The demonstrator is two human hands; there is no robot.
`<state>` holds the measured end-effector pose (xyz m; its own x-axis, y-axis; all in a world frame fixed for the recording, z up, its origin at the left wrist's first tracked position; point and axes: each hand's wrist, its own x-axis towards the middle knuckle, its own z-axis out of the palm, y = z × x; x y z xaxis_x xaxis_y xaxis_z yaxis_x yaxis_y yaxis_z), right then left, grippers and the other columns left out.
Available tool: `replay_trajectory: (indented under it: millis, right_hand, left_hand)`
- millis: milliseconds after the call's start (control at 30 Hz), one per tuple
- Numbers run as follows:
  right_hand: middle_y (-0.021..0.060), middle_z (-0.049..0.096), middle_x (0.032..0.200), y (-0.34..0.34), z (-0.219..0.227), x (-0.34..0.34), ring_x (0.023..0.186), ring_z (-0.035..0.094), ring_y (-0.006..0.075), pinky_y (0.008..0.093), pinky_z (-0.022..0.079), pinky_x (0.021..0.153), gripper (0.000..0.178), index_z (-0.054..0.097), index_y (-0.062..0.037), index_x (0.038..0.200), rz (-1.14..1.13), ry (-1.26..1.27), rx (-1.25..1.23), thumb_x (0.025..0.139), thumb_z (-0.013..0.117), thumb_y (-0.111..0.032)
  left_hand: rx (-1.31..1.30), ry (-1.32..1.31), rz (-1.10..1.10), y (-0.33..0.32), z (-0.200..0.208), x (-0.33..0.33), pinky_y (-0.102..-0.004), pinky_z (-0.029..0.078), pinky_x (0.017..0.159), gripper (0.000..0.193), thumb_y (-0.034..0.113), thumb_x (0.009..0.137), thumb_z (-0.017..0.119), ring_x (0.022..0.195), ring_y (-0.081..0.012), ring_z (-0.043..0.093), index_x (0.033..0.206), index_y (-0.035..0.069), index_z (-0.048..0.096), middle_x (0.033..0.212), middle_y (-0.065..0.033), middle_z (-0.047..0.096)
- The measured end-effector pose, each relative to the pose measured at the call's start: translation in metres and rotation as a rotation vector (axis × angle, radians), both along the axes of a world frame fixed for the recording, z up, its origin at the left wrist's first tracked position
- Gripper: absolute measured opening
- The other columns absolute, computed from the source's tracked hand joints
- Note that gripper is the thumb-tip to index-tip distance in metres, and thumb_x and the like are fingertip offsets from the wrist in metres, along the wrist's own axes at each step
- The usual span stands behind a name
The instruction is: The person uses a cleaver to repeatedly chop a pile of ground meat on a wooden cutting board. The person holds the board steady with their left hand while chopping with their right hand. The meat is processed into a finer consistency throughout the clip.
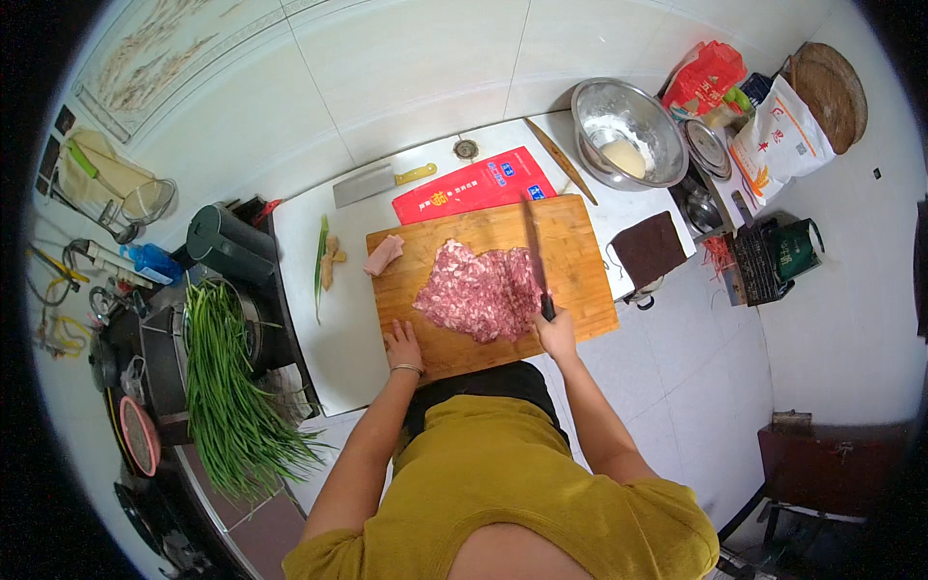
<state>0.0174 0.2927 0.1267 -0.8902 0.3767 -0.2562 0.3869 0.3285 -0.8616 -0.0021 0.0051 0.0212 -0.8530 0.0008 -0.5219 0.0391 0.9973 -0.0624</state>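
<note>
A mound of minced meat (pixel 474 290) is spread over the middle of a wooden cutting board (pixel 570 222). My right hand (pixel 556 333) grips the black handle of a knife (pixel 536 242); its dark blade lies along the right edge of the mince and points away from me. My left hand (pixel 403 346) rests flat on the board's near left corner, fingers spread, with nothing in it. A pale pink piece of meat (pixel 384 254) lies at the board's far left corner, apart from the mince.
Beyond the board lie a cleaver (pixel 372 184), a red packet (pixel 474 188) and a wooden stick (pixel 561 159). A steel bowl (pixel 633 106) with dough stands far right. Spring onion (pixel 321 261) and ginger (pixel 332 261) lie left of the board; chives (pixel 227 387) heap on the stove.
</note>
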Motion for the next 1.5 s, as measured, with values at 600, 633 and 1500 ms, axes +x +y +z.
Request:
replay_trajectory:
  millis: [600, 633, 1500]
  right_hand:
    - [0.0057, 0.041, 0.041, 0.018, -0.083, 0.014, 0.031, 0.04, 0.0164, 0.0322, 0.032, 0.032, 0.025, 0.047, -0.0011, 0.057, 0.009, -0.34, 0.077, 0.07, 0.056, -0.021]
    - [0.0057, 0.041, 0.041, 0.014, -0.021, 0.006, 0.03, 0.039, 0.0164, 0.0325, 0.031, 0.031, 0.025, 0.047, -0.0013, 0.056, 0.021, -0.352, 0.071, 0.07, 0.056, -0.021]
    - [0.0246, 0.054, 0.062, 0.023, 0.026, -0.005, 0.063, 0.059, 0.0334, 0.0407, 0.044, 0.058, 0.034, 0.054, 0.004, 0.063, 0.029, -0.239, 0.177, 0.064, 0.057, -0.029]
  left_hand:
    - [-0.006, 0.01, -0.032, -0.004, 0.005, -0.002, -0.0433, 0.033, 0.093, 0.081, 0.019, 0.07, 0.061, 0.119, -0.0412, 0.022, 0.133, 0.011, 0.012, 0.138, -0.0145, 0.006]
    - [-0.002, 0.044, -0.017, -0.01, -0.016, 0.003, -0.0433, 0.032, 0.094, 0.084, 0.021, 0.067, 0.064, 0.119, -0.0412, 0.022, 0.133, 0.011, 0.012, 0.138, -0.0145, 0.007]
    - [-0.042, 0.054, -0.047, -0.008, -0.012, 0.006, -0.0383, 0.035, 0.092, 0.09, 0.02, 0.064, 0.068, 0.118, -0.042, 0.023, 0.133, 0.011, 0.009, 0.138, -0.0158, 0.007]
